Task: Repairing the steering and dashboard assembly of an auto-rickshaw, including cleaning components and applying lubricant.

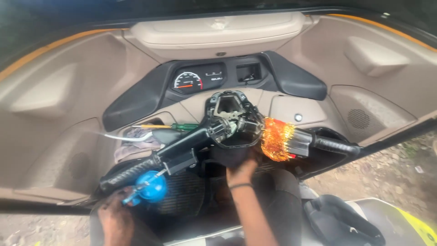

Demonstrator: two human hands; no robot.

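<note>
From where I stand, the person leans into the cab of a small three-wheeled vehicle lined with smooth beige moulded plastic panels (59,91). Across the middle runs a black handlebar (191,146), its cover stripped off at the centre so that the bare black steering head housing (230,119), a rough open frame with metal parts inside, shows.

The left hand (116,221), low at the bottom edge, is curled around a round blue plastic oil can with a thin spout (152,187); the fingers close on its lower part, and the can sits just below the ribbed black rubber left grip (127,173), close to it, though whether they touch I cannot tell.

The right hand (241,171) reaches up from below, a thin dark band on its wrist, and presses against the underside of the steering head housing; its fingertips are hidden behind the dark plastic, so how far they are spread cannot be made out.

To the right of that hand, a shiny orange tinsel wrap (276,139) is bunched around the bar, beside the right grip (334,146). Behind the bar, a green-handled screwdriver (173,126) lies on a crumpled greyish rag (136,141) in the dashboard tray. Above sits a round speedometer dial (188,83) in a dark glossy cluster.
</note>
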